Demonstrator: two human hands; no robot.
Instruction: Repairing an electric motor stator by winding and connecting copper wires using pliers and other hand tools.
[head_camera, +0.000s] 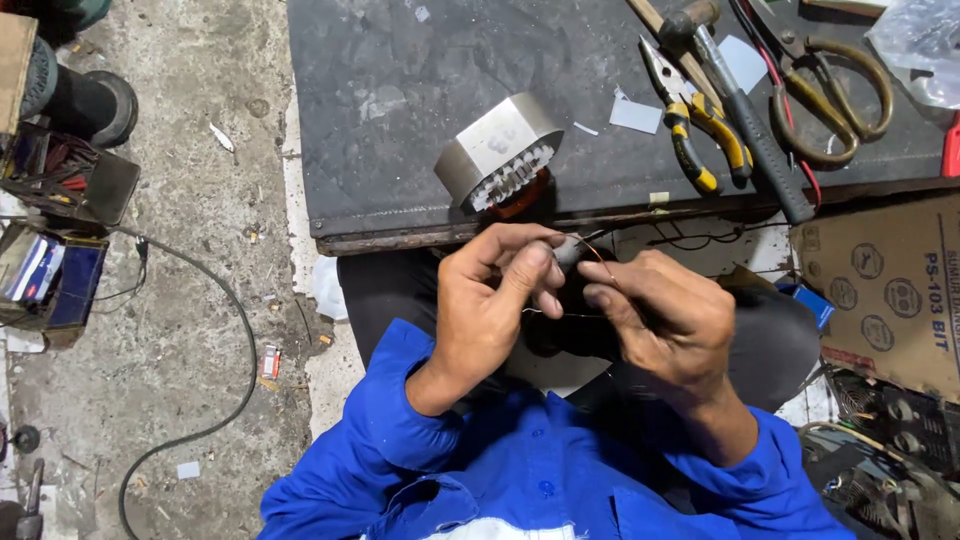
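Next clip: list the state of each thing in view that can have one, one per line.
Left hand: pinched shut on thin copper wire.
Right hand: fingers closed on the same wire.
Octagonal metal motor stator: resting tilted on the dark workbench, untouched.
Yellow-handled pliers: jaws closed, lying flat.
Brass-handled scissors: lying flat; blades cannot tell.
Black-handled hammer: lying flat.
Brown cardboard box: lying beside the bench.

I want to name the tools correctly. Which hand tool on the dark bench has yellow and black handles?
The pliers, lying between the metal stator and the hammer. The scissors further right have plain brass-coloured loops, and the hammer has a dark grip.
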